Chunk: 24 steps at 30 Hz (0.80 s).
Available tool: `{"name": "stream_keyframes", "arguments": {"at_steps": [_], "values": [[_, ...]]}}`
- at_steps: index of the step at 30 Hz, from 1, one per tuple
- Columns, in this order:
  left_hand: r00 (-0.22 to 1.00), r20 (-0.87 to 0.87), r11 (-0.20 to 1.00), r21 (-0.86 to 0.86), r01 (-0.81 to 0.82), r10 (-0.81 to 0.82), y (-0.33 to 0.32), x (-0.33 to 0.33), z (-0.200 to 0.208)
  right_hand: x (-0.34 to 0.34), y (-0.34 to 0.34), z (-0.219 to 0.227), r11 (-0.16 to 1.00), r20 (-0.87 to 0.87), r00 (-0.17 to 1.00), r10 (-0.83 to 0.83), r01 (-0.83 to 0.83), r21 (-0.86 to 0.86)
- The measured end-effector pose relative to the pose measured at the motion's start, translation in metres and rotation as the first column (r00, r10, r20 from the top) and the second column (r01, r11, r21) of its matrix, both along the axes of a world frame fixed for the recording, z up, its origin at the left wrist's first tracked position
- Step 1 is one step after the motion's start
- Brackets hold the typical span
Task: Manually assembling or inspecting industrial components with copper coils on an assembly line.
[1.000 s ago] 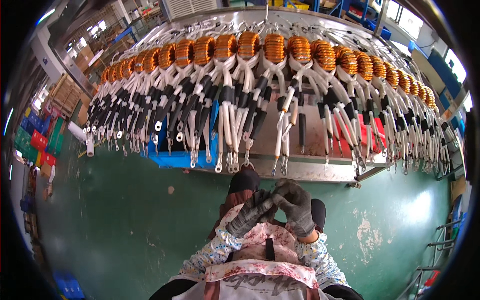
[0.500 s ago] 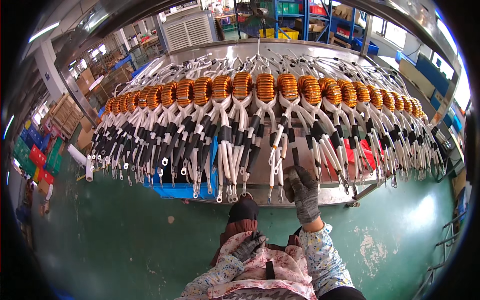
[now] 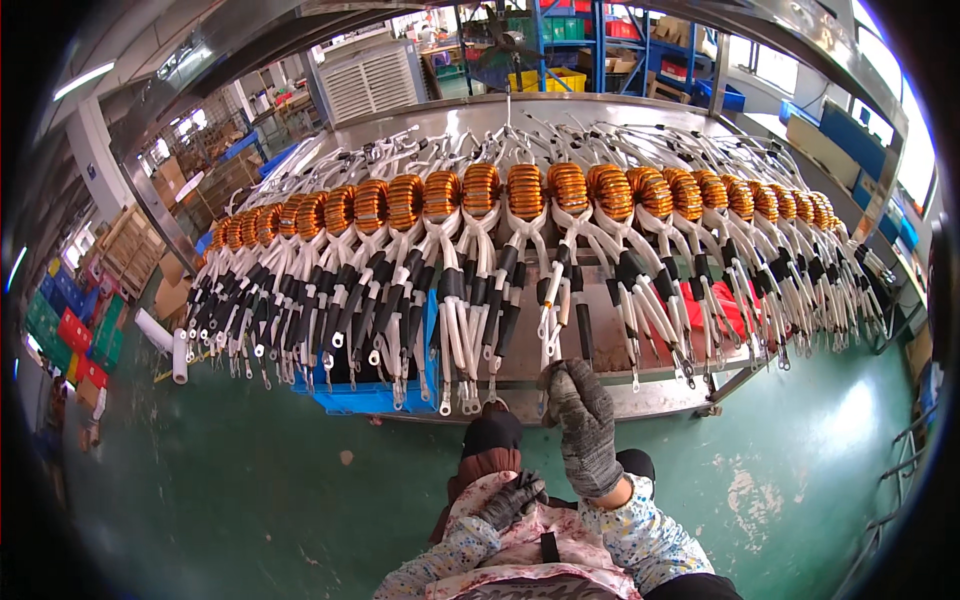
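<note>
My right hand (image 3: 585, 425), in a grey knit glove, is closed on the lower end of a white cable (image 3: 549, 335). Its fingertips cover most of that cable end. The cable hangs from a copper-wound ring coil (image 3: 567, 188) in the middle of a long row. A black-sleeved lead (image 3: 584, 330) hangs just above the hand, apart from it. My left hand (image 3: 510, 502), in a dark grey glove, lies against the patterned apron (image 3: 575, 545) with its fingers stretched out, holding nothing.
Several more coils with white leads, black sleeves and ring lugs line the metal rack (image 3: 640, 398). A blue crate (image 3: 365, 398) sits below them at left, and red material (image 3: 715, 310) lies at right. White rolls (image 3: 180, 355) stand at far left. Blue shelving (image 3: 600, 60) rises behind.
My right hand has moved left and closer to me, from beside the black-sleeved lead to the white cable end. My left hand stays on the apron. The view has shifted slightly.
</note>
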State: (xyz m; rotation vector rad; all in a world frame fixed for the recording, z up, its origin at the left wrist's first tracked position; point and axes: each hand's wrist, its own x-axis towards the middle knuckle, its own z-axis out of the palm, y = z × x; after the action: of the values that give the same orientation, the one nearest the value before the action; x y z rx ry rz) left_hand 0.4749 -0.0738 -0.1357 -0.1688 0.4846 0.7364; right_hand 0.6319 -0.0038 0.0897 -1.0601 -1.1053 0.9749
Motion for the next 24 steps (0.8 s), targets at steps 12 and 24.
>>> {"name": "stream_keyframes", "arguments": {"at_steps": [12, 24], "values": [[0.999, 0.030, 0.997, -0.066, -0.034, 0.036, -0.002, 0.005, 0.027, -0.002, 0.002, 0.036, 0.989, -0.348, 0.927, -0.141, 0.116, -0.091], [0.991, 0.044, 0.981, -0.153, -0.119, 0.127, 0.001, 0.012, -0.013, 0.041, 0.032, 0.010, 0.988, -0.021, 0.990, -0.143, 0.141, -0.061]]}}
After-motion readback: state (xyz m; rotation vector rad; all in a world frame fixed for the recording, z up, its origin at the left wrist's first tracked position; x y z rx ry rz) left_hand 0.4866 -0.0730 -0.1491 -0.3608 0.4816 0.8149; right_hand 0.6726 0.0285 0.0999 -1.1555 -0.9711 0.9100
